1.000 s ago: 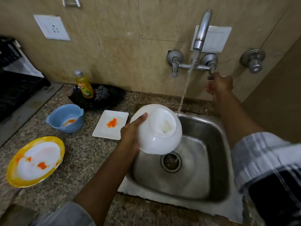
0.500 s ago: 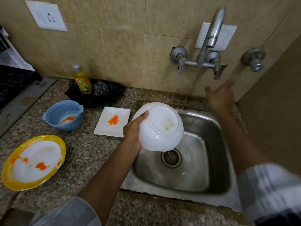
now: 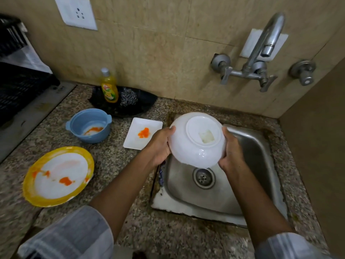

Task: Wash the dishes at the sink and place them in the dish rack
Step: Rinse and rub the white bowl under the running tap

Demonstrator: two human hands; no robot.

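I see the steel sink (image 3: 261, 165) set into the table (image 3: 130, 212) at the right. Over its far left corner I hold the white bowl (image 3: 197, 141) bottom up, left hand (image 3: 160, 146) and right hand (image 3: 231, 152) with fingers wrapped on opposite sides. Left on the table lie the yellow-rimmed plate (image 3: 29, 184), blue bowl (image 3: 89, 125) and square white plate (image 3: 134, 141), each stained orange.

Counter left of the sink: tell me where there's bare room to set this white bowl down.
Free: the granite strip between the yellow plate, the square plate and the sink, though the left forearm crosses it; also the front counter below the sink. Crowded: the back, with blue pot, soap bottle and scrubber.
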